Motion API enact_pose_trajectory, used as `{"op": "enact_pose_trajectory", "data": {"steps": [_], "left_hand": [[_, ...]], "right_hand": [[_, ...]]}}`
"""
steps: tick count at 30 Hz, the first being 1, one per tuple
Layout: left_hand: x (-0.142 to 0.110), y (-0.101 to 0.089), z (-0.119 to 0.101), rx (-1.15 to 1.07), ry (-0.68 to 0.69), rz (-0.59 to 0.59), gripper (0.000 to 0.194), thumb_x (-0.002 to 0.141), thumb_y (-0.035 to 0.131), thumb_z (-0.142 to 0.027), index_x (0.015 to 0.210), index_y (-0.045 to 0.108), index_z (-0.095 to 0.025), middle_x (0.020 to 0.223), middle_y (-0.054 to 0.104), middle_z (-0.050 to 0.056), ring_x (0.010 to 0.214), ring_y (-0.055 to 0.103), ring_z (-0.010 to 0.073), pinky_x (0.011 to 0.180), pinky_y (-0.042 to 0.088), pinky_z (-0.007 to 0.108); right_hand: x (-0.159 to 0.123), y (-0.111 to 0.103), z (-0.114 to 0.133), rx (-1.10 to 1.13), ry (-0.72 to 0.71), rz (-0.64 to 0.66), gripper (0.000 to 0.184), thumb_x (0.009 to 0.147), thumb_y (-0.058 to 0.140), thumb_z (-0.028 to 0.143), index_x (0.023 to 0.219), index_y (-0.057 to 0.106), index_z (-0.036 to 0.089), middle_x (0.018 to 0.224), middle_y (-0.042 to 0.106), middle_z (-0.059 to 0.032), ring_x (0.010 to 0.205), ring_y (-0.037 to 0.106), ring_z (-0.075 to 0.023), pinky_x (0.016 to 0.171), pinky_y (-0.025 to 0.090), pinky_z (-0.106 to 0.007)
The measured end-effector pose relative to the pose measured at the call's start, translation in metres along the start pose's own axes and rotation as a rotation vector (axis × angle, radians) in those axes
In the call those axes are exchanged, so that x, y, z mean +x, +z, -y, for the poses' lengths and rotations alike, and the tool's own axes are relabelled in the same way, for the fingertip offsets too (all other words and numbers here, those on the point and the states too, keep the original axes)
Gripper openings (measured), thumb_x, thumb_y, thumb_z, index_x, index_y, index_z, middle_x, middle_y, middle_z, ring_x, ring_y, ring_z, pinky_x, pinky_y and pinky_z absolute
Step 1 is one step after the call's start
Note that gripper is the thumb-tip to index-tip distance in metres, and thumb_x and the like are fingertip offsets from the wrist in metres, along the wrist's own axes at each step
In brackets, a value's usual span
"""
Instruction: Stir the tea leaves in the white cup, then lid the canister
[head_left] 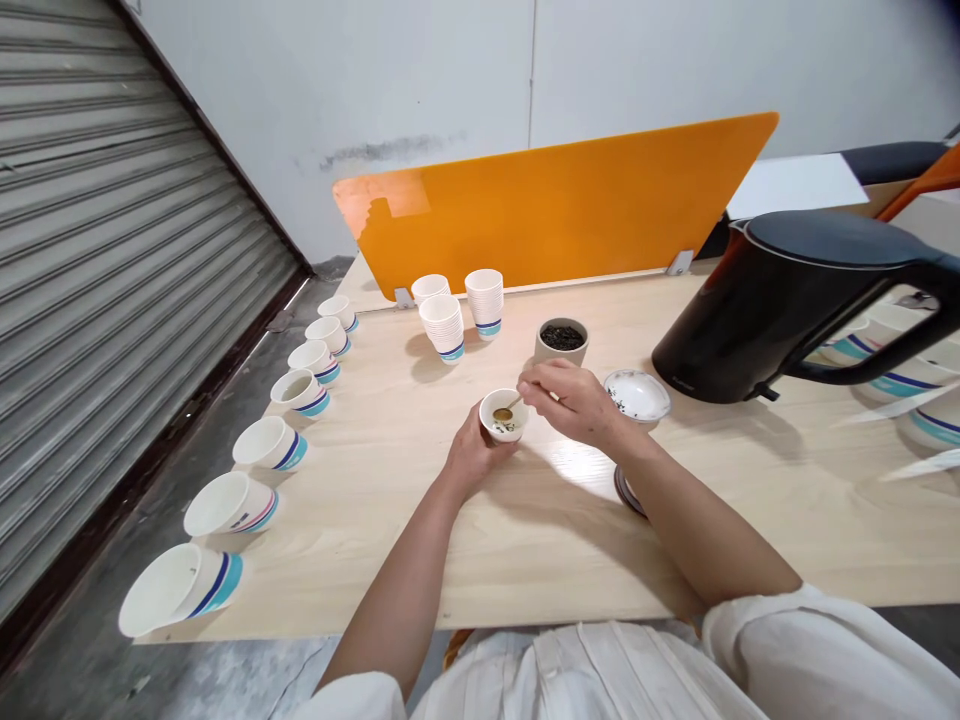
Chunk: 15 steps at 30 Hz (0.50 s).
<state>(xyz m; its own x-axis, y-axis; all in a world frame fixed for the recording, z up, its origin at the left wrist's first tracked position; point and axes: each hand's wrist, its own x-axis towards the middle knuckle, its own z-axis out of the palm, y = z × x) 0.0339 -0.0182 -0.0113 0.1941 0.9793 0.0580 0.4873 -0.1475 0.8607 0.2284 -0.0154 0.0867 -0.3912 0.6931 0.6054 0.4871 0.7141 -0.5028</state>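
Observation:
My left hand (pixel 474 452) is wrapped round a white paper cup (pixel 513 432), tilted a little toward me, with dark tea leaves in its bottom. In my right hand (pixel 571 400) is the thin handle of a small spoon (pixel 503 414), its brownish bowl inside the mouth of the cup. Just behind my right hand stands a pale canister (pixel 543 350) filled with dark loose tea (pixel 562 337). A white dish with a dark leaf pattern (pixel 637 394) is to the right of that hand, and a round dark-rimmed object (pixel 628 492) is partly hidden by my right forearm.
Several paper cups (pixel 270 443) line the table's left edge. Three cup stacks (pixel 442 325) stand near the orange divider (pixel 555 215). A large black kettle (pixel 750 310) stands at right, with more paper cups (pixel 934 425) beyond it. A metal shutter (pixel 120 250) is at far left.

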Motion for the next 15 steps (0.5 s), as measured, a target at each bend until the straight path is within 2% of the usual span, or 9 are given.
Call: {"op": "enact_pose_trajectory", "data": {"steps": [3,8,11,13,15], "left_hand": [[0.000,0.002,-0.002,0.028,-0.011,-0.032,0.068,0.067,0.076,-0.030,0.129,0.050,-0.020,0.118,0.063,0.006,0.106,0.060,0.0212,0.092,0.048,0.031],[-0.002,0.004,-0.011,-0.008,-0.131,-0.025,0.070,0.065,0.072,-0.026,0.130,0.049,-0.022,0.115,0.065,0.005,0.101,0.063,0.0193,0.080,0.051,0.026],[-0.001,0.003,-0.012,0.032,-0.155,-0.025,0.072,0.063,0.073,-0.029,0.131,0.048,-0.021,0.119,0.064,0.005,0.107,0.061,0.0206,0.081,0.051,0.026],[0.000,0.003,-0.011,0.033,-0.142,-0.020,0.071,0.063,0.074,-0.031,0.129,0.049,-0.020,0.118,0.064,0.005,0.109,0.061,0.0216,0.085,0.050,0.027],[0.001,0.003,-0.009,0.023,-0.132,-0.024,0.070,0.063,0.074,-0.033,0.128,0.050,-0.019,0.118,0.064,0.005,0.110,0.060,0.0222,0.086,0.050,0.029]], "right_hand": [[-0.001,-0.011,0.001,0.198,0.215,-0.192,0.027,0.097,0.050,0.039,0.086,0.063,0.017,0.068,0.065,-0.0012,0.058,0.058,-0.0117,0.051,0.041,-0.023],[-0.017,-0.050,-0.013,0.398,0.399,-0.687,0.019,0.088,0.062,0.035,0.083,0.064,0.017,0.063,0.066,0.0005,0.050,0.059,-0.0107,0.048,0.044,-0.022],[-0.048,-0.075,-0.033,0.506,0.510,-0.911,0.018,0.085,0.063,0.033,0.082,0.063,0.016,0.060,0.067,-0.0014,0.045,0.058,-0.0110,0.046,0.045,-0.021],[-0.076,-0.085,-0.047,0.583,0.672,-1.030,0.019,0.079,0.067,0.033,0.079,0.061,0.015,0.059,0.068,-0.0021,0.043,0.057,-0.0098,0.045,0.045,-0.019],[-0.103,-0.089,-0.059,0.603,0.772,-1.049,0.021,0.076,0.070,0.033,0.075,0.058,0.015,0.057,0.067,-0.0027,0.042,0.057,-0.0097,0.043,0.046,-0.018]]}}
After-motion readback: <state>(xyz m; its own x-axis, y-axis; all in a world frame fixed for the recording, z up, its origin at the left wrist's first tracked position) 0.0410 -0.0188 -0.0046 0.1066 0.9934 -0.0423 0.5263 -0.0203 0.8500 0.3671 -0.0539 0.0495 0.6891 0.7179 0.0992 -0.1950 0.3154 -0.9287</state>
